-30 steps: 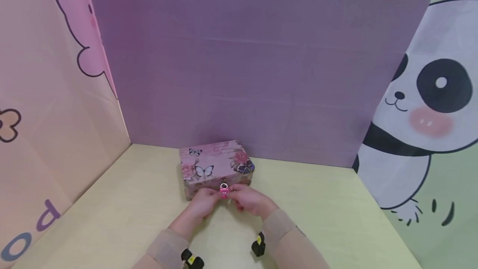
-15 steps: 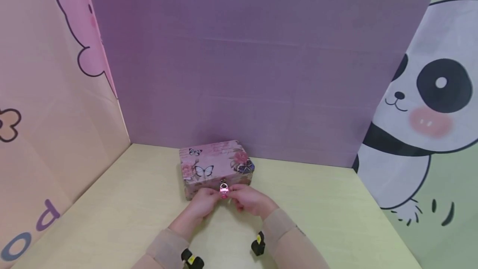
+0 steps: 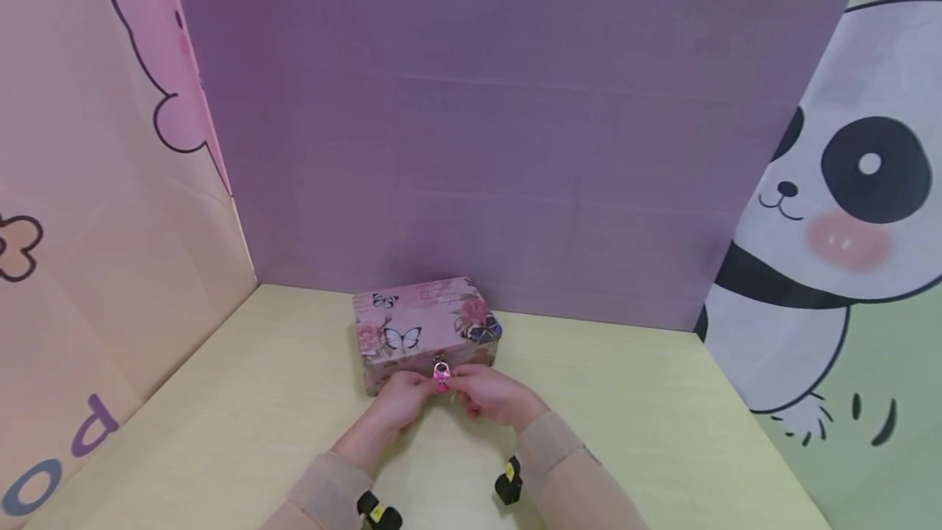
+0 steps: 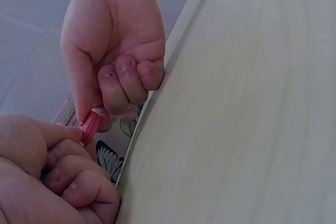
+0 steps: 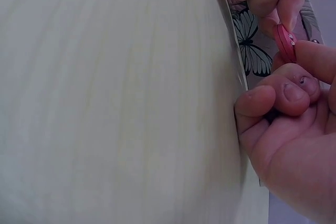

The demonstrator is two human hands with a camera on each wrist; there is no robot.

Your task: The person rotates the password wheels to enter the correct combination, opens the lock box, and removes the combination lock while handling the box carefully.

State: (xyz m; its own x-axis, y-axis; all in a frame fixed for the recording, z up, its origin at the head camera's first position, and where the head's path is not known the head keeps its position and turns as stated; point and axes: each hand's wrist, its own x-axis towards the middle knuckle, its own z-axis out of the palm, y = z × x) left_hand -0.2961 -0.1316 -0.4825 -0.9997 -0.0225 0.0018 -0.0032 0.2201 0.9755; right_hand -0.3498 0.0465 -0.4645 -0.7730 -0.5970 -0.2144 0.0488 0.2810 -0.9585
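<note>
A pink box (image 3: 419,313) with butterflies and flowers stands at the back of the table, its lid down. A small pink padlock (image 3: 441,379) with a silver shackle is at the clasp on its front. My left hand (image 3: 401,399) pinches the padlock's left side, and my right hand (image 3: 493,393) pinches its right side. In the left wrist view, thumbs and forefingers meet at the padlock (image 4: 90,128), the other fingers curled below. The right wrist view also shows the padlock (image 5: 285,43) between both hands. Whether the shackle is locked cannot be made out.
Pale table surface (image 3: 633,399) extends on both sides of the box. A purple cloth wall (image 3: 471,121) rises right behind it. Printed side panels, one with a panda (image 3: 795,350), border the table. Black wrist devices (image 3: 508,482) sit by the sleeves.
The padlock has shifted very slightly between the fingertips, its shine changing. Both hands and the box otherwise stay in place.
</note>
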